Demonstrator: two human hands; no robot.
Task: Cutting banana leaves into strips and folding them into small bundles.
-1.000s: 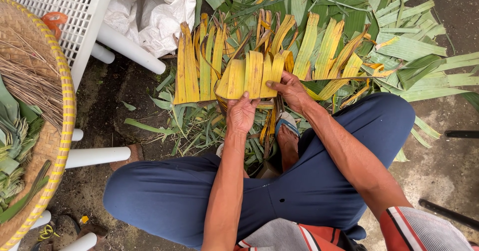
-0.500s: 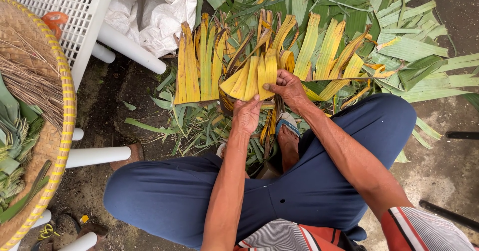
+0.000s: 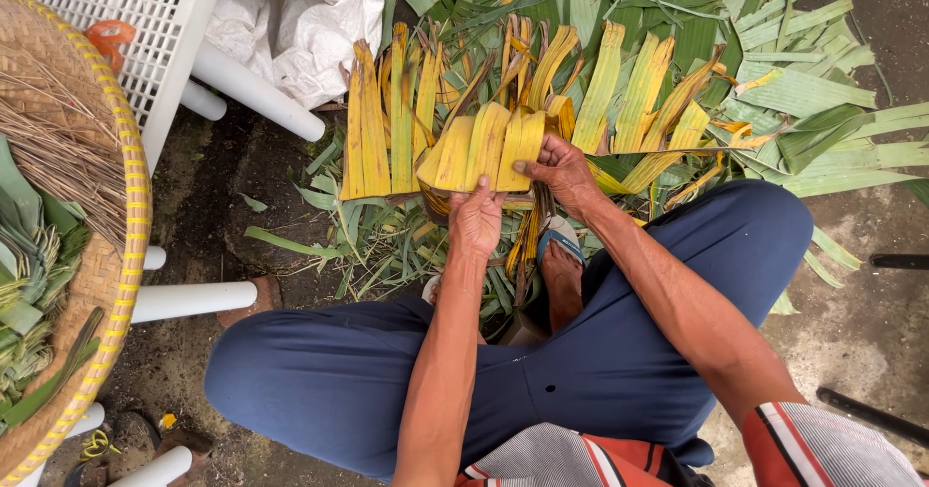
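we see the left hand closed on the near edge of a bunch of yellow leaf strips, fingers curled under it, so it grips the bunch from below. the right hand is just to the side of it, thumb pressed on top of the same bunch and fingers folded behind, pinching the strips at their right edge. the two hands nearly touch. beyond the hands lies a row of long yellow leaves on a heap of green leaves. below the hands are blue trousers and a sandalled foot. well off from the left hand sits a woven tray with dry sticks, plus a white plastic stool and a white sack.
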